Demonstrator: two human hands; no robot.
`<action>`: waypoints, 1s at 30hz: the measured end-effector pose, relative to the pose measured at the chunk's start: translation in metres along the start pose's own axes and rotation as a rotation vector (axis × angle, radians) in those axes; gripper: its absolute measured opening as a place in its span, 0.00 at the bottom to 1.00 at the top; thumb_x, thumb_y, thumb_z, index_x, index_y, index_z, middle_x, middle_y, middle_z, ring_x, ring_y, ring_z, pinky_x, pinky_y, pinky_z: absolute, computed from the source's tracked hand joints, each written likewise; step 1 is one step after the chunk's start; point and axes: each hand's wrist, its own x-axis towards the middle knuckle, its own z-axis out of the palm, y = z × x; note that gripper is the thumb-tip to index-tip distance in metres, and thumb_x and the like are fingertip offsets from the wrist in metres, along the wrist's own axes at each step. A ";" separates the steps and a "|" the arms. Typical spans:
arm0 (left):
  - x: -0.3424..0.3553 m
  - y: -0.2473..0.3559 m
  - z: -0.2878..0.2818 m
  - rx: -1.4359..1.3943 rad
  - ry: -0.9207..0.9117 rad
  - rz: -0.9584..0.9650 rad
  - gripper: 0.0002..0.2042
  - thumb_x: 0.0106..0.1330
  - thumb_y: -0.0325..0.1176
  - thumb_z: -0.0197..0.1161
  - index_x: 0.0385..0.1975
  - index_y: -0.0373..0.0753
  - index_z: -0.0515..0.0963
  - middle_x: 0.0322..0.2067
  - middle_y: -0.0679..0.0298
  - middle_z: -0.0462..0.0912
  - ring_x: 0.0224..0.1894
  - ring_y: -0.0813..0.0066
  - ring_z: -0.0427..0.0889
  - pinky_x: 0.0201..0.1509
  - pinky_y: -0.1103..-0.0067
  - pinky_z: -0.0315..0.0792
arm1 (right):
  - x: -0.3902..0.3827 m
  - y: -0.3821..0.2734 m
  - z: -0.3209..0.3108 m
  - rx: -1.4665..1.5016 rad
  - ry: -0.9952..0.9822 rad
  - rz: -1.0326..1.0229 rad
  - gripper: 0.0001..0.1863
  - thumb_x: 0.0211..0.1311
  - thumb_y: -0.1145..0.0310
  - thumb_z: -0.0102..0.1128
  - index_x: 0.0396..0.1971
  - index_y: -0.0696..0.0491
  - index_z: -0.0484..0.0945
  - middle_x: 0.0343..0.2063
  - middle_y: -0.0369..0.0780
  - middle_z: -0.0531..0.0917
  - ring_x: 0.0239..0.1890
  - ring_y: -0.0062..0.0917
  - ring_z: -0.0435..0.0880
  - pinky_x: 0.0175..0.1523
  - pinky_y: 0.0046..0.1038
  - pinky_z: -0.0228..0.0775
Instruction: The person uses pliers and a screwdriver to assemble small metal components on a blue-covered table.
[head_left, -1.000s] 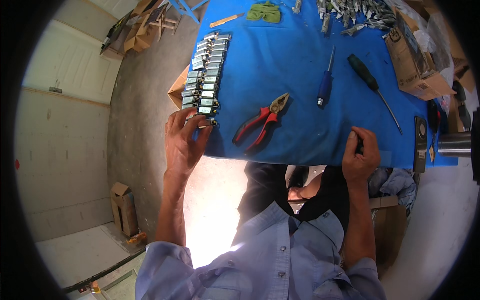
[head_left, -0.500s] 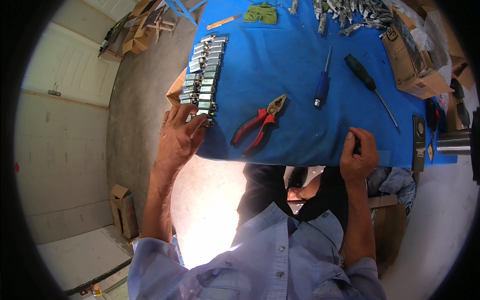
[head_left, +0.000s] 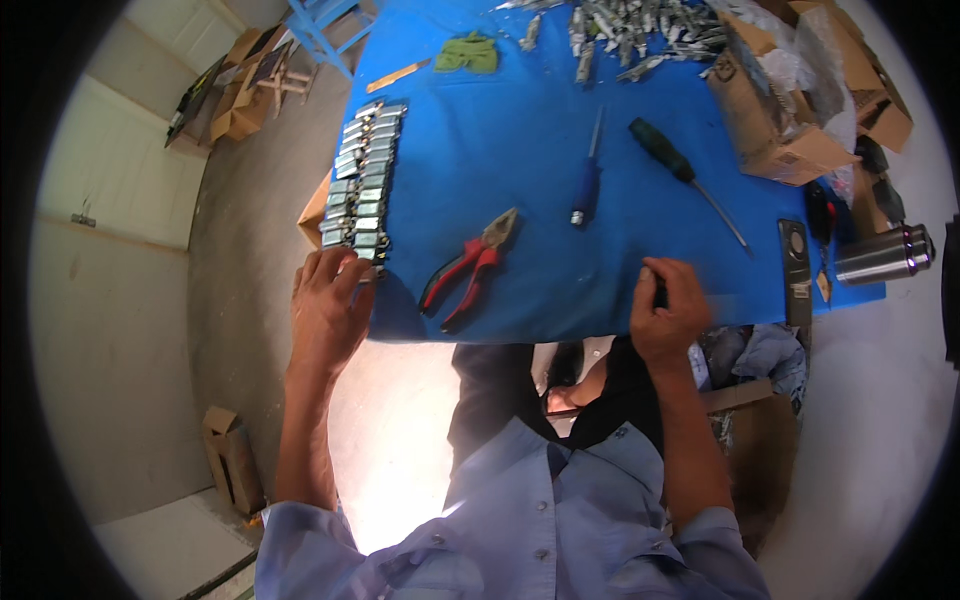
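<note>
Small silver metal blocks [head_left: 371, 180] stand in two close columns along the left edge of the blue-covered table. My left hand [head_left: 327, 308] is at their near end, fingers bent and closed around a block there that its fingertips mostly hide. Over the table's front edge, my right hand [head_left: 672, 315] is curled into a loose fist. Something dark [head_left: 660, 293] shows between its thumb and fingers, too covered to name. Red-and-black pliers [head_left: 472, 262] lie between my hands, jaws pointing away. Beyond them are a blue-handled screwdriver [head_left: 586, 186] and a dark green-handled screwdriver [head_left: 664, 151].
A heap of metal parts [head_left: 640, 35] covers the far right, beside an open cardboard box [head_left: 785, 150]. A green cloth [head_left: 467, 54] and a thin yellowish-handled tool [head_left: 399, 76] lie at the far left. A steel flask [head_left: 884, 255] and a flat dark-grey tool [head_left: 796, 270] sit at right.
My view has turned right, so the table's things appear farther left and slightly lower. My left hand remains at the columns' near end; the right stays curled over the front edge.
</note>
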 end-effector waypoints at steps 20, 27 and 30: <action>0.069 0.122 0.036 -0.331 0.114 -0.159 0.18 0.54 0.35 0.69 0.44 0.34 0.81 0.36 0.55 0.82 0.40 0.55 0.82 0.42 0.66 0.77 | 0.008 -0.008 -0.011 -0.005 0.050 -0.010 0.05 0.53 0.73 0.66 0.31 0.50 0.83 0.30 0.37 0.84 0.31 0.35 0.84 0.36 0.33 0.76; 0.115 0.149 0.077 -0.275 0.178 -0.202 0.18 0.58 0.39 0.68 0.45 0.36 0.81 0.38 0.56 0.82 0.43 0.55 0.81 0.44 0.64 0.77 | 0.003 -0.004 -0.016 0.014 0.080 -0.089 0.06 0.51 0.76 0.67 0.31 0.51 0.83 0.30 0.38 0.84 0.30 0.35 0.84 0.34 0.33 0.75; 0.111 0.156 0.078 -0.276 0.109 -0.179 0.19 0.61 0.41 0.68 0.48 0.36 0.81 0.41 0.55 0.82 0.45 0.54 0.81 0.46 0.64 0.77 | -0.001 -0.003 -0.018 0.018 0.110 -0.114 0.07 0.51 0.74 0.68 0.32 0.50 0.83 0.31 0.37 0.84 0.30 0.34 0.84 0.34 0.33 0.74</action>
